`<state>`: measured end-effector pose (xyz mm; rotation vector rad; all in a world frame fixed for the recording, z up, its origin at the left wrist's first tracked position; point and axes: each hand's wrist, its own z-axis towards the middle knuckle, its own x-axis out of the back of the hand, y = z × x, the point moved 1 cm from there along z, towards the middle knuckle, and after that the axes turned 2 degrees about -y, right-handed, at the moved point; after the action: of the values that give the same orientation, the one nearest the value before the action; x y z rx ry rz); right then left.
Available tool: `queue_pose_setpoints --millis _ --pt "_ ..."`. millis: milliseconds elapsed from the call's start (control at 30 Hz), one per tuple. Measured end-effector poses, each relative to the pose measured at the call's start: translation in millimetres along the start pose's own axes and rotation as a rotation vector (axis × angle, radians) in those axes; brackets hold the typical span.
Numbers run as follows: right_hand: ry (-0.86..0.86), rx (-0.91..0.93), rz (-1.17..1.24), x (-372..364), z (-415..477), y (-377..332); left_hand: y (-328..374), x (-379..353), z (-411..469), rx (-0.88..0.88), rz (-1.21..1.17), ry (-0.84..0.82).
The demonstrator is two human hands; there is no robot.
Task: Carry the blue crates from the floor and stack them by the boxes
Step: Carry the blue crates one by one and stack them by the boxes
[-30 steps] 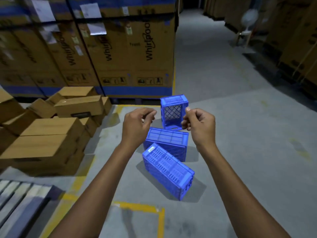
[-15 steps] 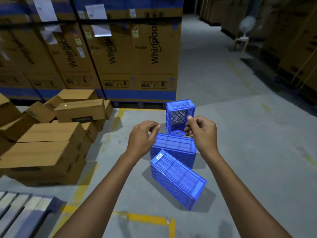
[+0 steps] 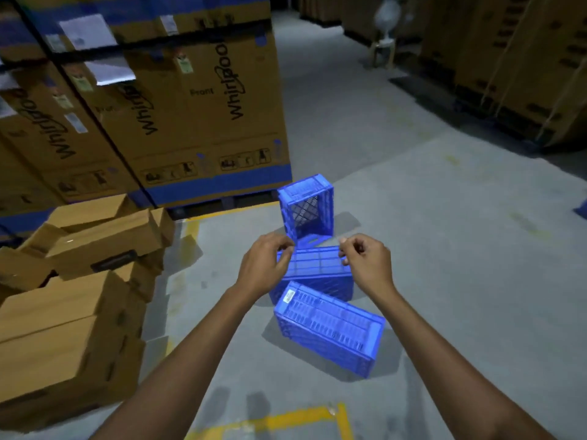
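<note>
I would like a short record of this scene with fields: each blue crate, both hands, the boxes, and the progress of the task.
far crate: stands on end on the floor, open side facing the camera
middle crate: lies flat, gridded face up
near crate: lies askew, white label at one corner
left hand: above the crates, fingers curled, holds nothing
right hand: the same
cardboard boxes: piled at the left
progress: no crate lifted yet
</note>
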<state>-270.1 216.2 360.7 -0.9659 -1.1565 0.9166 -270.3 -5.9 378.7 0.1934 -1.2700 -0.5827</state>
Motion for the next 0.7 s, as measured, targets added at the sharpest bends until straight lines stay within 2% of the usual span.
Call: queue_pose_setpoints --millis 233,333,467,700 --pt "0.092 -0.206 -0.321 1.0 -22.9 89.9 -51.1 -90.1 -10.3 -0.086 -0.053 -0.331" --pt "0.018 -0.328 -0.419 -9.0 -31.9 140.4 -72.1 -134.7 -17.2 -0.089 -0.049 -0.420" --pt "-0.144 -0.344 -0.546 -28.3 -40.3 224.2 -101.7 -207.1 -26.1 -0.083 -0.050 -0.440" --pt "-0.301 -0.354 -0.661 -72.1 -41.8 428.4 -180.9 -388.3 -57.3 -0.154 0.038 -0.515"
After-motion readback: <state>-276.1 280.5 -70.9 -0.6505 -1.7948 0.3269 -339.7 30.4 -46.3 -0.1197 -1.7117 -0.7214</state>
